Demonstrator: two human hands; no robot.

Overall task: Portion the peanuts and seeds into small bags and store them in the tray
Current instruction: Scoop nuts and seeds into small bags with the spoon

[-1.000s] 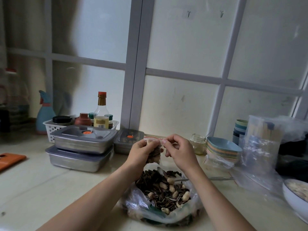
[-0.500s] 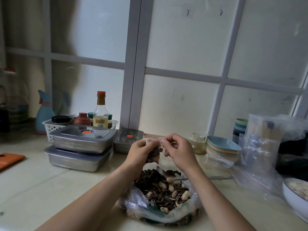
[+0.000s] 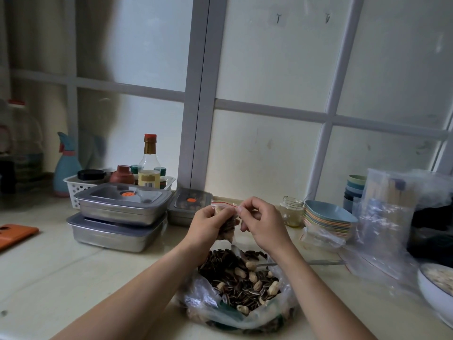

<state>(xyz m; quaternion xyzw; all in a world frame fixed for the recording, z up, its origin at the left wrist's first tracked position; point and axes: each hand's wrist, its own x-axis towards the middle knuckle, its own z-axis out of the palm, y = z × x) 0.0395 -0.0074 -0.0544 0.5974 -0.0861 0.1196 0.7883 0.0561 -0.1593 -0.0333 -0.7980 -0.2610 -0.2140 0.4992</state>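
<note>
A large clear plastic bag (image 3: 235,312) of striped sunflower seeds and peanuts lies open on the counter in front of me. Just above it I hold a small zip bag (image 3: 226,228) filled with the same mix. My left hand (image 3: 208,224) grips the small bag's body and top left. My right hand (image 3: 262,222) pinches its red-lined top edge at the right. Two stacked steel trays with grey lids (image 3: 120,214) sit to the left, and a smaller lidded tray (image 3: 190,204) stands behind my hands.
A white basket of bottles (image 3: 73,186) stands at the back left, an orange object (image 3: 14,235) at the left edge. On the right are a glass jar (image 3: 291,211), stacked coloured plates (image 3: 328,219), cups (image 3: 354,190), empty clear bags (image 3: 387,222) and a white bowl (image 3: 434,293). A metal spoon handle (image 3: 321,262) lies by the big bag.
None of the objects moved. Both hands stay at the small bag's top edge, with only slight finger shifts along it.
</note>
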